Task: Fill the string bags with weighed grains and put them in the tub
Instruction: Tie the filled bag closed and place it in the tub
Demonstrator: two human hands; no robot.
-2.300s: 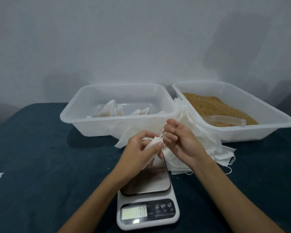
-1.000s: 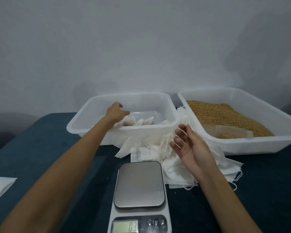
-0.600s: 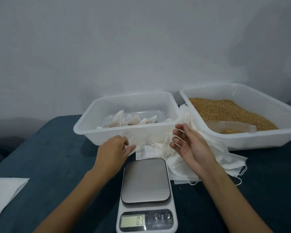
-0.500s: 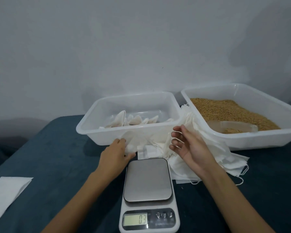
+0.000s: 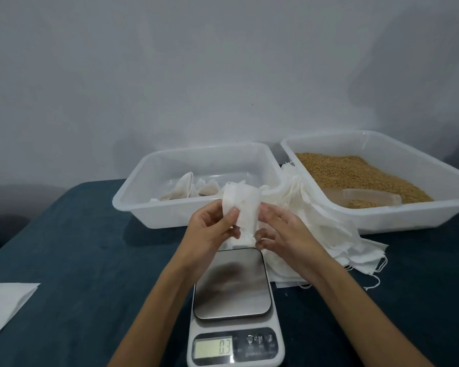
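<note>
On the blue table [image 5: 77, 247], the left hand [image 5: 210, 229] pinches an empty bag [image 5: 240, 207] and the right hand [image 5: 284, 231] touches it with loose fingers, so pull its top open gently.

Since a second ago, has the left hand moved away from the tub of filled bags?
Yes. The left hand has come back out of the left tub toward the scale, where it pinches an empty bag.
</note>
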